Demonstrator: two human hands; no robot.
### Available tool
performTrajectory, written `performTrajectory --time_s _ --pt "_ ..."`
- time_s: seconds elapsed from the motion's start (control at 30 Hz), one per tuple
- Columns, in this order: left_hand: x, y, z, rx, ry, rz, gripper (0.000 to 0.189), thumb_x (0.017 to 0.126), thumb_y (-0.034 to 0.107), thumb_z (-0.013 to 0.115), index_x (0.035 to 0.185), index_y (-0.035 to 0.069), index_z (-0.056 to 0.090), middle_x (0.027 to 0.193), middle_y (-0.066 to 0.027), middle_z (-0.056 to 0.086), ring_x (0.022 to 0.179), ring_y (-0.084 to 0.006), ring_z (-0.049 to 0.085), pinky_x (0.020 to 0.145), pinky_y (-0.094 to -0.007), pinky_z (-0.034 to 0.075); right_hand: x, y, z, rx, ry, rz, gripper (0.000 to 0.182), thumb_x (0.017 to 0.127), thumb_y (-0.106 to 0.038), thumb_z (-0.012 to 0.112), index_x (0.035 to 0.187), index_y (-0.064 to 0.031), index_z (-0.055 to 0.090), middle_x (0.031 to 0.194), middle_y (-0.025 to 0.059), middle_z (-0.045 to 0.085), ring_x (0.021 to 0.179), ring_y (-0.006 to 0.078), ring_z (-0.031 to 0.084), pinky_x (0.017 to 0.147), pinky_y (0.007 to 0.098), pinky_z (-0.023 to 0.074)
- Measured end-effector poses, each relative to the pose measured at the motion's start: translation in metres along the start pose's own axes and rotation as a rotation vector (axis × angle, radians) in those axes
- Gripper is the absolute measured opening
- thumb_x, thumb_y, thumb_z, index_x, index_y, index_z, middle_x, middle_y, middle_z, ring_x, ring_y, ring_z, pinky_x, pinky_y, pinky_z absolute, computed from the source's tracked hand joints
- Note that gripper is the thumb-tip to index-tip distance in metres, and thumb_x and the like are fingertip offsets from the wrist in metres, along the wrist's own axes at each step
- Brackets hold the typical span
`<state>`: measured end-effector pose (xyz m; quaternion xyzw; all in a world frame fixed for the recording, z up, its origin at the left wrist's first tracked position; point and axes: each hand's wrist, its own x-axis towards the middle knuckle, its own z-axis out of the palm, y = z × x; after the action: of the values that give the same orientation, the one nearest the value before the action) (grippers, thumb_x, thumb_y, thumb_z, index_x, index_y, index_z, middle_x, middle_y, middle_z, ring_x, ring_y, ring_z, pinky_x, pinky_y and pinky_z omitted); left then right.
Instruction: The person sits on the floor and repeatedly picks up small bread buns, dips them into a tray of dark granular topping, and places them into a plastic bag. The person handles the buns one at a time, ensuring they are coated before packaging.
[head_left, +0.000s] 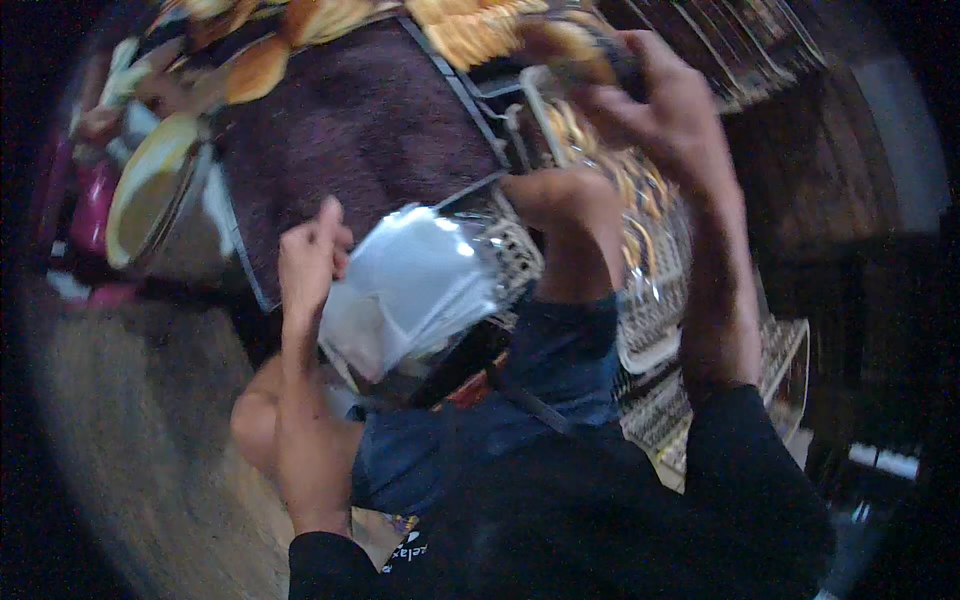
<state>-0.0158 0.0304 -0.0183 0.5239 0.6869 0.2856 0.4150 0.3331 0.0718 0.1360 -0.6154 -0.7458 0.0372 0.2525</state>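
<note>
My left hand (309, 251) has its fingers curled at the left edge of a pile of clear plastic bags (420, 277). Blur hides whether it pinches a bag. The pile rests over my lap, by a woven-pattern plastic basket (519, 251). At the upper right, my right hand (660, 112) curves around a blurred dark-and-tan item (574, 49), thumb on the near side. What that item is cannot be made out. Below this hand, a light plastic tray (645, 360) carries several dark-and-golden baked pieces (641, 187), seemingly under clear wrap.
A dark purple tabletop (352, 120) with a metal edge lies ahead. Golden flat pieces (472, 30) are heaped along its far side. To the left are an oval yellowish container (150, 195) and a pink object (94, 199). A slatted rack (720, 45) stands at the far right.
</note>
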Motion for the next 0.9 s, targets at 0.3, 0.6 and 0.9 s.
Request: performTrajectory --time_s 0.3,0.6,0.9 --pt "-0.009 -0.020 0.063 0.389 -0.625 -0.224 0.043 0.083 0.037 0.070 0.062 -0.001 0.063 0.051 -0.0070 0.056 0.042 -0.0132 0.054 0.037 -0.0289 0.039 -0.221 0.263 0.045 -0.595 -0.249 0.578 0.048 0.073 -0.033 0.073 0.111 -0.0124 0.053 0.095 0.0148 0.067 0.091 0.0367 0.062 0.078 0.0536 0.0441" --pt "-0.032 0.006 0.046 0.010 -0.572 -0.058 0.036 0.087 0.030 0.064 0.067 0.001 0.059 0.047 -0.0026 0.050 0.039 -0.0076 0.047 0.035 -0.0235 0.032 -0.040 0.115 0.034 0.093 -0.831 0.409 0.077 0.084 -0.071 0.039 0.131 -0.0106 0.052 0.131 0.0256 0.049 0.124 0.0342 0.046 0.103 0.0386 0.0347" --pt "-0.016 0.030 0.029 -1.007 0.008 -0.142 0.058 0.088 0.055 0.057 0.102 -0.002 0.057 0.088 -0.0076 0.063 0.068 -0.0127 0.058 0.062 -0.0270 0.049 -0.026 -0.142 0.156 0.925 0.174 -0.073 0.016 0.077 -0.015 0.065 0.084 -0.0006 0.067 0.072 0.0172 0.066 0.071 0.0310 0.067 0.065 0.0405 0.0529"
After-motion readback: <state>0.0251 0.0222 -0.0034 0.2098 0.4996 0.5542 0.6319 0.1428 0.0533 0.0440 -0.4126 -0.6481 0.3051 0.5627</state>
